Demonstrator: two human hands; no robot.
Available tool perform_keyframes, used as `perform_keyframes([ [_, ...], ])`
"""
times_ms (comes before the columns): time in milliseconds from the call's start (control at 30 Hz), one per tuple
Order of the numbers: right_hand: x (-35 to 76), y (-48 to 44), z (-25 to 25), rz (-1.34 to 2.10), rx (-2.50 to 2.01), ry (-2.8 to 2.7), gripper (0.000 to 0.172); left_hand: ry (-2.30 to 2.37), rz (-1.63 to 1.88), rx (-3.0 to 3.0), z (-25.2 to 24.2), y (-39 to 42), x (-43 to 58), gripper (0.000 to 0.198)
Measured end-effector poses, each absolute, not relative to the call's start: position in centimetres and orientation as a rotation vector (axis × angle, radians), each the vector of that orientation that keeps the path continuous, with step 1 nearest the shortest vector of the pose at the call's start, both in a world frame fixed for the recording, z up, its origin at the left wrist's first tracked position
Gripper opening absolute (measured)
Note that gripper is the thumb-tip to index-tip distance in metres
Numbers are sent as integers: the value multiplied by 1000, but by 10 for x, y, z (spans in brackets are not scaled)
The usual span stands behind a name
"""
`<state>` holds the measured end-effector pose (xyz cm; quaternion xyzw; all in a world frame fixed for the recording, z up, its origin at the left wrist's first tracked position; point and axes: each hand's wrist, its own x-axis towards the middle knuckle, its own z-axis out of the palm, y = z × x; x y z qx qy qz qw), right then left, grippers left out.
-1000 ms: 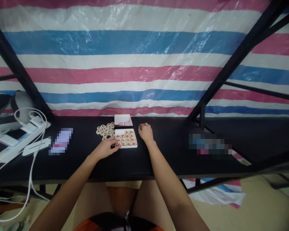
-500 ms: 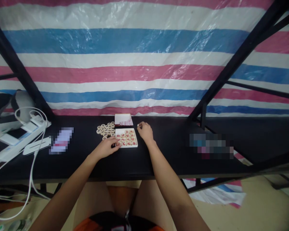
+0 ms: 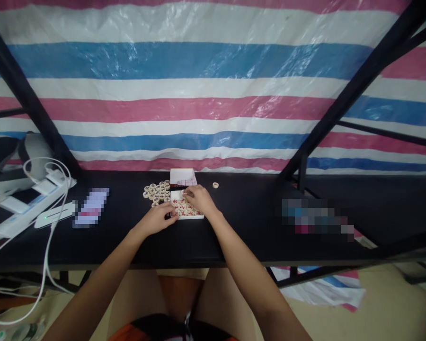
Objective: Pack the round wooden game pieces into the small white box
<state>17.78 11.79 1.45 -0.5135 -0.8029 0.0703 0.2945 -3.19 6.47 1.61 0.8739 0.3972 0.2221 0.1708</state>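
Observation:
A white box [image 3: 195,218] holds rows of round xiangqi pieces [image 3: 181,207] with red characters. My left hand [image 3: 158,216] is closed on the box's near left corner, thumb and fingers at its edge. Over the far part of the box, my right hand [image 3: 203,200] pinches a pale xiangqi piece [image 3: 183,193] and covers much of the right side. One loose piece with a red mark [image 3: 215,185] lies on the table right of the box. To the left, a cluster of pieces with dark characters [image 3: 156,192] rests on the black tabletop [image 3: 241,227].
Behind the box sits its open lid [image 3: 182,176]. A power strip [image 3: 31,208] with white cables [image 3: 47,251] and a blurred flat item [image 3: 92,207] are at left. Another blurred item [image 3: 315,215] is at right. Black frame posts [image 3: 341,102] stand before a striped sheet [image 3: 199,61].
My right hand has moved left from beside the box to above it, carrying a piece. The loose piece at right is now uncovered. My left hand has stayed at the box corner.

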Motion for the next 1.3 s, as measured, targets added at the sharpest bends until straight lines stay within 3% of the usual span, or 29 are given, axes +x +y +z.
perform_keyframes([
  [667,166,110,19,32,-1329,-2434,33,1160,628,2482,16,64,-31,21],
  [1000,178,115,20,14,-1344,-2262,33,1143,631,2491,17,64,-32,22],
  [1300,246,133,-5,-132,-2138,-1463,44,1155,624,2489,17,64,-32,23],
])
